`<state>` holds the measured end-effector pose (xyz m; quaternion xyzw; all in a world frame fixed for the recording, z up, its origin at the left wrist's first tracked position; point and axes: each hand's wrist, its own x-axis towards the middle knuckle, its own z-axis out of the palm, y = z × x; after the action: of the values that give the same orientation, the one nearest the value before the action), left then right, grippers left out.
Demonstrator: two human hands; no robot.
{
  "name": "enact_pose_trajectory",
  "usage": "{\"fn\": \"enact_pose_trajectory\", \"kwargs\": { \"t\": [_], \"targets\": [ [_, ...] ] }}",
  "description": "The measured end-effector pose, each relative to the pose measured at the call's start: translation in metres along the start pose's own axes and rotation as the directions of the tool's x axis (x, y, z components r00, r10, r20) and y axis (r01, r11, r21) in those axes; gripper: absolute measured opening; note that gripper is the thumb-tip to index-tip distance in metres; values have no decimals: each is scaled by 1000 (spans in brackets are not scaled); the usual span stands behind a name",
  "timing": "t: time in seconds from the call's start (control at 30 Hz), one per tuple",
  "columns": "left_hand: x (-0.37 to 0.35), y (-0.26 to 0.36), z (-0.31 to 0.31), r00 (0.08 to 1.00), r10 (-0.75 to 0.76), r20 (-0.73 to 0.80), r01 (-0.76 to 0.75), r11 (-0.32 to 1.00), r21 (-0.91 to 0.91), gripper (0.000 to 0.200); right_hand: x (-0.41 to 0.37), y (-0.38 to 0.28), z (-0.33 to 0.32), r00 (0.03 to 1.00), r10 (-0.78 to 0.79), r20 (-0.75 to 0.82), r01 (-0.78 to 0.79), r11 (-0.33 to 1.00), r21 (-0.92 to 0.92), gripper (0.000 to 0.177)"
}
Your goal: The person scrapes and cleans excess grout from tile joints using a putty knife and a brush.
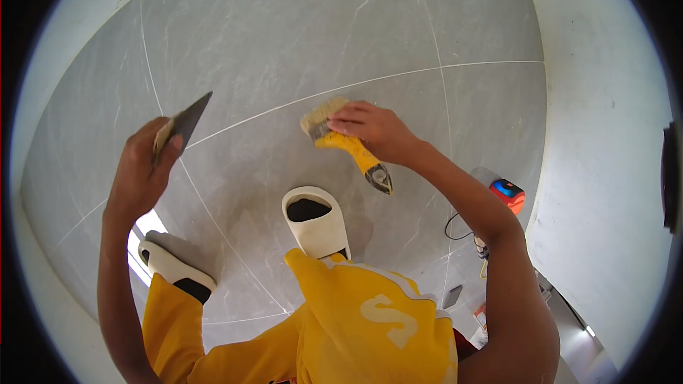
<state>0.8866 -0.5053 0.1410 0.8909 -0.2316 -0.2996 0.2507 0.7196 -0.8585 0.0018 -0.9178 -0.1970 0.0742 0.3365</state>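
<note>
9 o'clock: L hand pinches flat blade betw. thumb & curled fingers, tip twd 1 | 8: white sandal on gray tile flr | nr ctr, twd 12: yellow-handled brush, bristles at 11, handle end 5; R hand grips it, fingers pressed tog., thumb hidden | 3: orange device

Blade (partly) hidden by left hand.
</note>
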Motion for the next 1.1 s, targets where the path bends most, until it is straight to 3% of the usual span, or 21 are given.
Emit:
{"fn": "enact_pose_trajectory", "kwargs": {
  "t": [0.1,0.2,0.27,0.33,0.43,0.47,0.53,0.6,0.7,0.8,0.9,0.97,1.0,1.07,1.1],
  "targets": [
    [-15,9,13,994,106,4,-106,994,15,23,-57,-12,-4,995,-22,101,18,999,45,46],
    [-17,3,26,999,5,-35,-9,992,-123,22,-100,1,-42,994,106,6,-106,992,74,46],
    [-13,1,38,997,-46,-58,31,970,-241,22,-114,20,-62,915,208,-346,-232,972,-27,41],
    [-8,-1,54,994,-48,-96,11,935,-356,22,-117,38,-68,755,339,-561,-397,918,20,37],
    [-5,-8,77,985,-94,-141,29,912,-408,21,-114,61,-28,618,498,-608,-530,835,145,34],
    [-5,-12,81,987,-105,-124,44,908,-417,23,-104,64,-11,694,208,-689,-351,934,-71,35],
    [-8,-16,87,979,-158,-129,81,881,-465,26,-86,31,5,771,271,-576,-385,919,-83,35],
    [-8,-21,90,968,-197,-159,94,862,-497,30,-88,0,8,886,322,-334,-368,926,-82,36],
    [-16,-32,92,944,-252,-216,108,848,-519,36,-116,-25,-2,949,316,1,-316,949,8,38],
    [-22,-34,90,942,-280,-184,150,844,-515,34,-112,-6,-35,975,221,7,-221,973,64,38],
    [-20,-33,92,958,-249,-144,154,867,-474,28,-60,16,-45,943,195,-269,-225,971,-84,46],
    [-18,-26,98,968,-188,-165,102,900,-423,25,-59,5,-27,968,188,-165,-217,961,-174,47],
    [-20,-28,104,970,-90,-225,30,966,-257,26,-60,-3,-21,977,181,-111,-202,954,-223,48],
    [-25,-15,104,967,3,-254,-53,980,-190,32,-89,-37,-30,956,278,89,-256,945,-202,43],
    [-29,-8,106,966,53,-253,-96,982,-160,36,-101,-59,-35,935,355,22,-345,919,-190,35]
  ]
}}
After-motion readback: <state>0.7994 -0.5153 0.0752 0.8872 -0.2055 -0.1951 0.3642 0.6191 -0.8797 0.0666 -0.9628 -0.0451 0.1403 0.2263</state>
